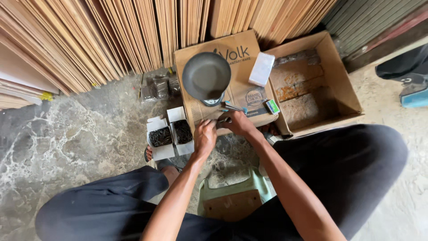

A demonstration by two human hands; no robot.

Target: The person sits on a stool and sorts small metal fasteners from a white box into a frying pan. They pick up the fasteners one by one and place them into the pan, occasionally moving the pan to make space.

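Both hands' fingers pinch thin metal screws (224,119) over the flat corrugated cardboard box (240,53).

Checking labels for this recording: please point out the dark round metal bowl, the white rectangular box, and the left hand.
Dark round metal bowl (206,75), head view, inner surface.
White rectangular box (261,68), head view, top face.
Left hand (204,138), head view, back of hand.

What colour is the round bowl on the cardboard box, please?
The bowl is dark grey, seen best in the head view.
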